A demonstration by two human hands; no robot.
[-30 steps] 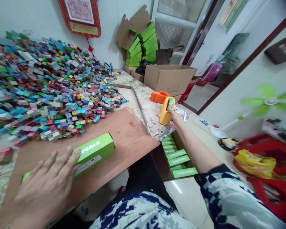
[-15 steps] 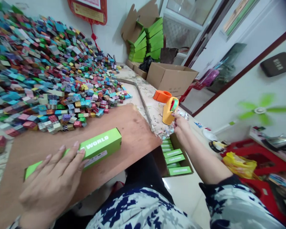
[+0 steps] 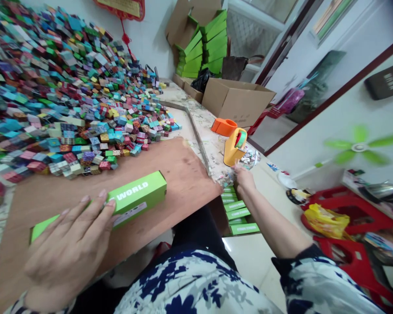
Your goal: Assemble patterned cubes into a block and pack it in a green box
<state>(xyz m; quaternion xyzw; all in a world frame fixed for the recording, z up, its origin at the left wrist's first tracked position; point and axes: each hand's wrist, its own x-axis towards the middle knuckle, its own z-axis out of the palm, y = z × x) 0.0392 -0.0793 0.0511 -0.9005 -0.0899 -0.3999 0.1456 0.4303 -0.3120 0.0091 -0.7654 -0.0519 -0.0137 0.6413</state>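
On the brown board lies a long green box with white lettering "WORLD", set at a slant. My left hand rests flat across its left part, fingers stretched out. To the right, my right hand is closed in a pinch just below a yellow tape dispenser, apart from its body. What shows at the fingertips is a faint, clear strip of tape; most of it is hard to see. The dispenser holds a roll with a red and green core.
A big heap of small colourful boxes fills the table's left and back. An orange tape dispenser stands behind the yellow one, before an open carton. Under the table edge sits a carton of green boxes. Red stools stand right.
My right hand has moved down and towards me, away from the yellow dispenser's front. My left hand stays on the green box. The view has shifted slightly.
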